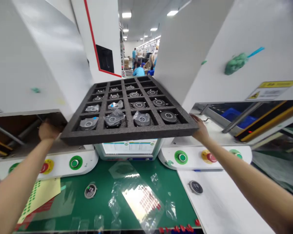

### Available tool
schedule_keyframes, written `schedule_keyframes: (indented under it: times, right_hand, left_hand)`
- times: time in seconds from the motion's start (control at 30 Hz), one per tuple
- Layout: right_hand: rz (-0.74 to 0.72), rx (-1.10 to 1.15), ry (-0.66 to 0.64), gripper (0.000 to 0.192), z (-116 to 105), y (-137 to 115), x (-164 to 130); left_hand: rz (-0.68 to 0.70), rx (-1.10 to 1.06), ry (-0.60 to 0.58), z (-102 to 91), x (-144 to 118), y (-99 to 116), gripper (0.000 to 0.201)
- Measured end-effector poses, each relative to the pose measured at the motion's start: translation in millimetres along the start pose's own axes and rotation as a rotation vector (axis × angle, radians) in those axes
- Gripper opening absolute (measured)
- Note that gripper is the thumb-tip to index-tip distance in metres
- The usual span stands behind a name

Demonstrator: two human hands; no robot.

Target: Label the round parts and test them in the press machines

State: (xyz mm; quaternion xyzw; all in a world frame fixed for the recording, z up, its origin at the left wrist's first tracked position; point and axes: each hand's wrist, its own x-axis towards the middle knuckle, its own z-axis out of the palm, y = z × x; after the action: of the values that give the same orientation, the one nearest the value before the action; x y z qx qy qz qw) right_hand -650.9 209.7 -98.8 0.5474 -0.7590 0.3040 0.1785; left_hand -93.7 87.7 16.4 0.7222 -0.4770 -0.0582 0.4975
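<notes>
A dark grey foam tray [127,134], coarse-grained and cut into a grid of square pockets, is held up in the air above the green bench mat [102,191], tilted slightly with its near edge lowest. The left hand [48,130] grips its left near corner and the right hand [200,129] its right edge, fingers closed on the foam at both sides. Most pockets hold round black and silver button parts [169,116]; several in the near rows sit in crinkled clear bags [114,117], while the farthest pockets look bare. Below, on the mat, lie two loose round parts [90,190], empty clear bags [140,198] and a yellow sticker sheet [40,194]. White machine housings [234,32] with green push buttons [75,162] flank a small screen [129,147], and a lit factory aisle runs behind.
</notes>
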Motion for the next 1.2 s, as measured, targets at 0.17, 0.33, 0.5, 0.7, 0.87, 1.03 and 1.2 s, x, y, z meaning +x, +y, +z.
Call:
schedule_keyframes:
  times: [0.17,0.33,0.5,0.7,0.87,1.03,1.2]
  right_hand:
    - [-0.186,-0.011,-0.145,0.058,-3.7,-89.0,-123.3]
    - [-0.415,0.000,-0.442,0.043,17.5,-196.8,-161.5]
    - [-0.426,-0.088,-0.600,0.040,23.7,-230.1,-142.6]
    - [-0.445,-0.114,-0.741,0.035,28.0,-219.1,-143.9]
    - [-0.387,-0.117,-0.735,0.038,31.9,-223.6,-146.6]
    - [-0.376,-0.089,-0.686,0.040,0.7,-231.8,-156.3]
    - [-0.512,0.019,-0.634,0.040,-59.2,-222.7,-207.0]
  left_hand:
    - [-0.159,-0.440,0.348,-27.5,-31.9,-13.9,0.028]
    - [-0.321,-0.719,0.242,-51.5,-113.5,-4.4,0.022]
    - [-0.181,-0.685,-0.074,-64.6,-202.2,-40.6,0.017]
    - [-0.029,-0.136,-0.347,-68.7,-230.6,-103.4,0.014]
    - [0.275,0.395,-0.596,-62.3,-238.7,-101.2,0.015]
    - [0.161,0.744,-0.619,-51.5,-249.7,-80.0,0.033]
    - [0.060,0.615,-0.659,-44.7,-246.4,-74.2,0.023]
